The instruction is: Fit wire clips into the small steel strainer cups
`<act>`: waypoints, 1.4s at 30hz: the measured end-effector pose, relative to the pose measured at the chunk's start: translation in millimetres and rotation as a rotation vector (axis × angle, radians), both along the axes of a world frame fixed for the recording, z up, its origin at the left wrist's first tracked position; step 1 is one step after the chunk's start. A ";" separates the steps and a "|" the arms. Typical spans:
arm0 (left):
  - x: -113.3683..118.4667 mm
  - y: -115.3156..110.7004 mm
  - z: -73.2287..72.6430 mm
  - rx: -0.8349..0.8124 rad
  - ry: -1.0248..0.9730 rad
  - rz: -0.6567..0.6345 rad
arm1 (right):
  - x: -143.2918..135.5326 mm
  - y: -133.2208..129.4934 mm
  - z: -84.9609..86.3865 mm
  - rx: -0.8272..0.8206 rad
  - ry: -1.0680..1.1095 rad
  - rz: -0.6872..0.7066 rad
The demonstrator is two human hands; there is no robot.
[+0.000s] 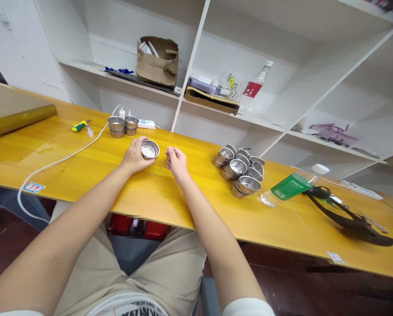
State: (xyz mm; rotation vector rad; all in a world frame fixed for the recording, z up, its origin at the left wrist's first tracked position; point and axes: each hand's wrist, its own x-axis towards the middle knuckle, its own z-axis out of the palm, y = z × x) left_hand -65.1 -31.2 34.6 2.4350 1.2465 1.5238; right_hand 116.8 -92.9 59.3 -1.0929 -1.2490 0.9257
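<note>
My left hand (pixel 135 157) is wrapped round a small perforated metal cup (pixel 149 149), its open top tilted toward me. Just to the right, my right hand (pixel 176 160) pinches a short thin piece, perhaps wire, too small to make out fully. A thin curved wire (pixel 156 170) lies on the yellow table (pixel 143 193) below the two hands. Behind my left hand stand two short stacks of like cups (pixel 116 126). Several more stacked cups (pixel 238 168) are grouped to the right of my right hand.
A green-labelled bottle (pixel 290 186) and a black strap (pixel 347 215) are on the right. A white cable (pixel 61 159) crosses the left side near a screwdriver (pixel 80 126). Behind the power strip (pixel 146 123) rise white shelves (pixel 189 57) holding a torn cardboard box (pixel 158 66).
</note>
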 end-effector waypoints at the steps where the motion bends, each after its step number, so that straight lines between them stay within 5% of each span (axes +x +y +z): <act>1: 1.4 -1.3 -0.5 0.013 0.029 -0.016 | -0.8 -0.4 1.3 -0.020 0.120 0.034; 8: 11.2 -8.2 -2.8 -0.004 0.155 -0.147 | -2.0 -5.1 7.9 -0.118 0.439 0.129; 31: 13.1 -8.9 -4.5 0.076 0.249 -0.232 | -6.9 -6.7 9.9 -0.265 0.616 0.161; 42: 17.5 -5.6 -7.7 0.237 0.331 -0.326 | 0.7 -3.1 6.8 -0.492 0.566 0.225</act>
